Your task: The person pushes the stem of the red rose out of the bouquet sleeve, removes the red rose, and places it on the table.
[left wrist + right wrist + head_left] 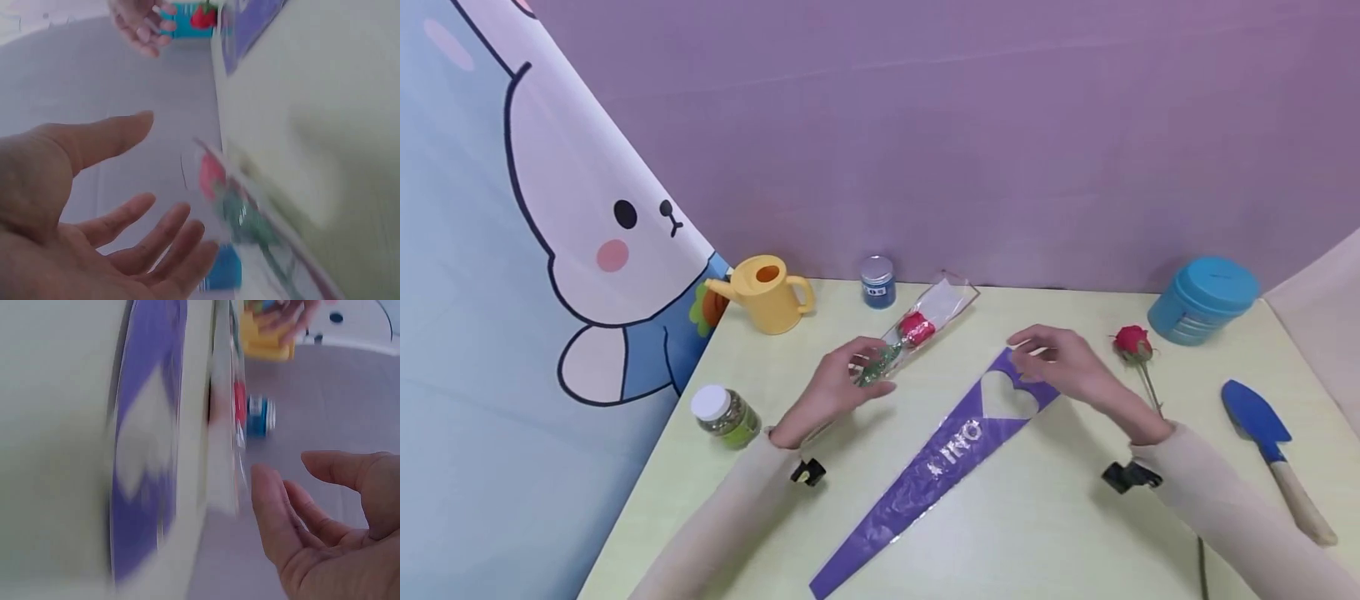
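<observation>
So, the right hand is hovering with parted, empty fingers by the wide end of the purple sleeve, though blur is making contact hard to judge. Left of the sleeve, the left hand is hovering, fingers relaxed, by the wrapped rose; right of the sleeve, the bare rose is lying.

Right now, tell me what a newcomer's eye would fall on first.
Probably the purple flower sleeve, lying diagonally on the table with its heart window near the right hand. Next, the wrapped red rose by the left hand, then the cartoon rabbit on the cloth at the head view's left.
</observation>
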The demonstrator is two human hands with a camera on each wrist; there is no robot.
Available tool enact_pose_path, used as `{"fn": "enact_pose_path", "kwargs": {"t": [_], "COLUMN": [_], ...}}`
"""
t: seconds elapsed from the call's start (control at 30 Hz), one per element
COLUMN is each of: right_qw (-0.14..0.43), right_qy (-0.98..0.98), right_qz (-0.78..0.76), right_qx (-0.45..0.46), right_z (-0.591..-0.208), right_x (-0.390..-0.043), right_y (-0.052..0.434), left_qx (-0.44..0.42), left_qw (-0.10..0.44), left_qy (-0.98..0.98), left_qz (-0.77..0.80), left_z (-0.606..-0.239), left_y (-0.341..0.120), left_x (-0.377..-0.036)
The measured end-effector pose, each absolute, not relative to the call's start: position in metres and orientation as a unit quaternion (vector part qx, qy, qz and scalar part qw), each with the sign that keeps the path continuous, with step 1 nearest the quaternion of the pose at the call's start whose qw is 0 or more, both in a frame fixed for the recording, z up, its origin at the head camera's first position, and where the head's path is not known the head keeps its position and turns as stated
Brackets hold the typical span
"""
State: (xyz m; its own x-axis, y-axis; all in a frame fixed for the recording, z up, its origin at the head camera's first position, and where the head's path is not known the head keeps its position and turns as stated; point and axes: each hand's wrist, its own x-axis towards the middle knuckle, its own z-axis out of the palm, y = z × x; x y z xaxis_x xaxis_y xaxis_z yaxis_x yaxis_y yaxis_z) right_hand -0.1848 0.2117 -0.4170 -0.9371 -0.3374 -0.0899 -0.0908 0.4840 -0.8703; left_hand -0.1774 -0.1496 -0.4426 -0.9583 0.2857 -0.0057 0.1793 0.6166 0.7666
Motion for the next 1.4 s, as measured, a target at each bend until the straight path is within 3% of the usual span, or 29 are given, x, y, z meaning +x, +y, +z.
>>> {"fn": "enact_pose_path", "kwargs": {"t": [0.3, 0.5, 0.8, 1.4], "right_qw": [0.273, 0.345, 0.341, 0.290], "right_qy": [0.733, 0.644, 0.608, 0.624], "right_qz": [-0.618, -0.681, -0.717, -0.726], "right_qx": [-0.080, -0.045, -0.006, 0.001], "right_z": [-0.446, -0.458, -0.466, -0.465], "right_x": [-0.194, -0.197, -0.204, -0.197], "right_y": [0.133, 0.101, 0.084, 0.095], "left_qx": [0.025, -0.007, -0.033, 0.011], "left_qw": [0.141, 0.147, 0.154, 0.172], "left_qy": [0.887, 0.864, 0.839, 0.820], "left_qz": [0.440, 0.481, 0.521, 0.545], "left_z": [-0.447, -0.448, -0.453, -0.454], "left_y": [-0.172, -0.174, -0.172, -0.162], "left_x": [-0.192, -0.199, -0.208, -0.199]}}
